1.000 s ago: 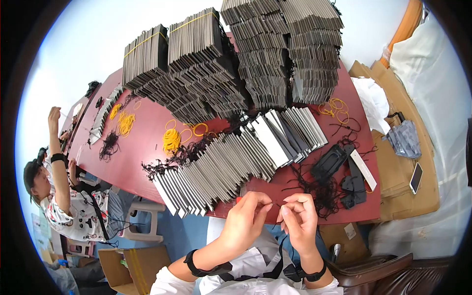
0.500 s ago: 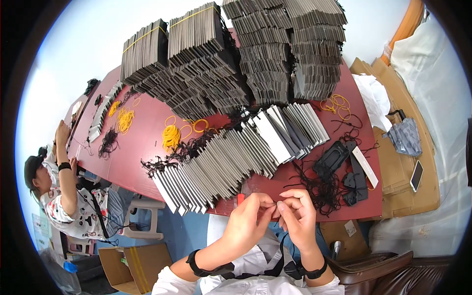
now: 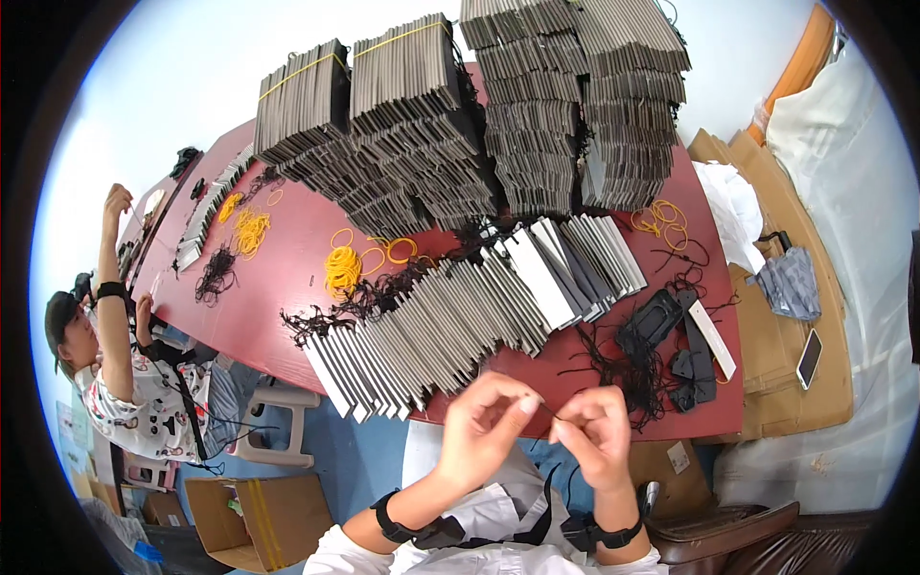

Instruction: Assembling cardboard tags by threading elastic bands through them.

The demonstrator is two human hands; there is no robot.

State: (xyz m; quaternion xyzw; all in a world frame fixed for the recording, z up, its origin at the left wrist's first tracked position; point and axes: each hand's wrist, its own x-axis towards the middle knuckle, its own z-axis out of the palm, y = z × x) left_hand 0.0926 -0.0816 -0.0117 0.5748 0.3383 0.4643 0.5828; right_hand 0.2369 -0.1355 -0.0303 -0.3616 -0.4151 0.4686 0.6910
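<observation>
A thin black cord [image 3: 548,410] stretches between my hands in front of the table's near edge. My left hand [image 3: 484,431] pinches one end between thumb and forefinger. My right hand [image 3: 598,441] has its fingertips closed on the other part, just to the right. Beyond my left hand leans a long row of flat grey and white slabs [image 3: 431,326], with black cords [image 3: 374,292] along their far side. A tangled heap of loose black cords [image 3: 628,388] lies beyond my right hand.
Tall stacks of dark slabs [image 3: 537,125] stand at the back of the red table [image 3: 287,287]. Yellow rubber bands [image 3: 342,270] lie left. Black plastic parts [image 3: 654,316] and a phone [image 3: 810,358] are right. A co-worker [image 3: 120,374] sits left, near a cardboard box [image 3: 259,522].
My hands have drawn apart, and the cord between them now shows as a taut line. The co-worker's raised arm has gone higher. The view has shifted slightly.
</observation>
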